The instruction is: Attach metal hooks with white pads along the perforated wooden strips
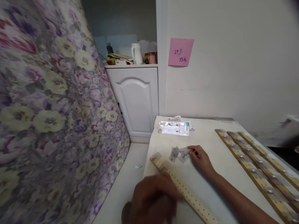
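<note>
My right hand pinches the edge of a small clear plastic packet on the table; what is inside is too small to make out. Beside it lies another such packet. My left hand, smeared by motion, is over a long pale wooden strip with rows of small holes; its fingers cannot be made out. Clear packets are at the strip's far end, one of them on the very tip. The left hand hides part of the strip's near side.
Three wooden strips with clear packets along them, one strip nearest, lie on the right of the table. Clear blister packs lie at its back. A floral curtain hangs at left, a white cabinet stands behind.
</note>
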`<action>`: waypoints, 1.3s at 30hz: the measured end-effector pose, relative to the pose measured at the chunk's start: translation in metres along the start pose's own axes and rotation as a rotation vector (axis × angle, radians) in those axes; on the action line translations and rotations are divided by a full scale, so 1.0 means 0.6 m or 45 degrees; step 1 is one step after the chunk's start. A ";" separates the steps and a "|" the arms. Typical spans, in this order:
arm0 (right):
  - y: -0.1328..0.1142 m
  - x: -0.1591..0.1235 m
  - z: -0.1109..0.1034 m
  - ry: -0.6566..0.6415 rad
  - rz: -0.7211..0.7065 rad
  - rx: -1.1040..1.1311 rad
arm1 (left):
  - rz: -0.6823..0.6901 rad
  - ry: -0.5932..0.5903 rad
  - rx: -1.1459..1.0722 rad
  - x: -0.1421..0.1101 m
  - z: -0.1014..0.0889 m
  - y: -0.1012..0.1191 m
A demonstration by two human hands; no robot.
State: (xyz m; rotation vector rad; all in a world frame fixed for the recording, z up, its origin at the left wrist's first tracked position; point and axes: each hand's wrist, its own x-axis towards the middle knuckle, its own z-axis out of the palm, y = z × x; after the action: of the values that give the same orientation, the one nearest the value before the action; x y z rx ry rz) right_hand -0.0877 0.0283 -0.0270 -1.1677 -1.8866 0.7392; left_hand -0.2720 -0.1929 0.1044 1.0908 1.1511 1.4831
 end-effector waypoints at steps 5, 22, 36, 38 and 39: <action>0.021 0.033 0.011 -0.047 0.058 -0.012 | -0.036 0.196 -0.157 0.077 0.007 -0.033; -0.060 -0.034 -0.015 -0.018 -0.663 0.258 | -0.504 0.173 -0.173 0.093 0.047 -0.132; -0.096 -0.094 0.000 -0.244 -0.917 0.093 | -0.404 0.400 -0.328 0.075 0.058 -0.157; -0.096 -0.096 -0.005 -0.259 -0.826 0.166 | -0.435 0.370 -0.359 0.073 0.059 -0.159; -0.097 -0.095 -0.008 -0.240 -0.730 0.231 | -0.446 0.353 -0.390 0.073 0.061 -0.161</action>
State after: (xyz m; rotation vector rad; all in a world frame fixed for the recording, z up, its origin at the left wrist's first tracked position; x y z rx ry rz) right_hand -0.0946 -0.0471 0.0038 -0.4143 -2.1146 0.6876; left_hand -0.2296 -0.1325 0.0199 0.4568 1.1830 1.4947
